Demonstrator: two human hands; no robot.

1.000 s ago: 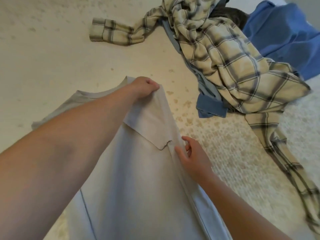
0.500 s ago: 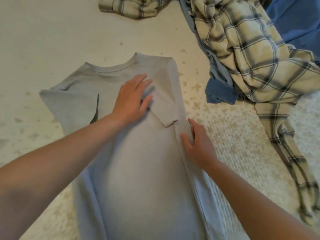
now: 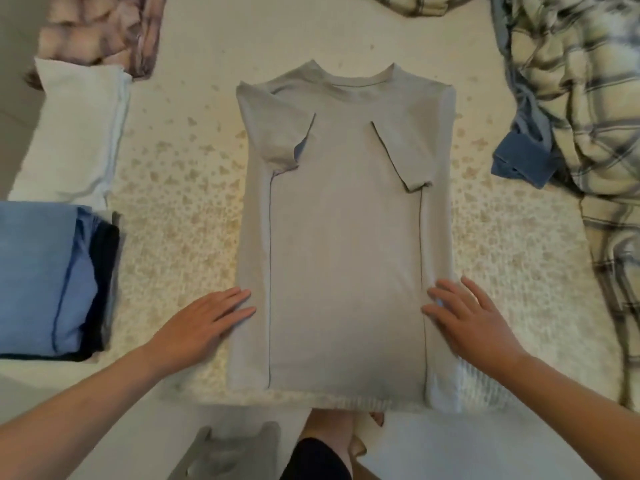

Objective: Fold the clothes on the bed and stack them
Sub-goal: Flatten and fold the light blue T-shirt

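Note:
A grey T-shirt (image 3: 343, 244) lies flat on the bed, collar away from me, with both sides and both sleeves folded in over its middle. My left hand (image 3: 204, 323) lies flat with straight fingers at the shirt's lower left edge, fingertips touching the fold. On the lower right fold my right hand (image 3: 467, 320) rests flat, fingers spread. Neither hand holds anything.
A folded stack with a blue garment (image 3: 38, 278) on top sits at the left, a folded white garment (image 3: 72, 133) behind it. A cream plaid shirt (image 3: 581, 109) and blue denim piece (image 3: 523, 161) lie heaped at the right. The bed's near edge (image 3: 284, 405) runs below the shirt.
The left side and sleeve of the shirt have been folded in. Both hands have moved down from the sleeve area to the shirt's lower sides, and my view has shifted to take in the whole shirt.

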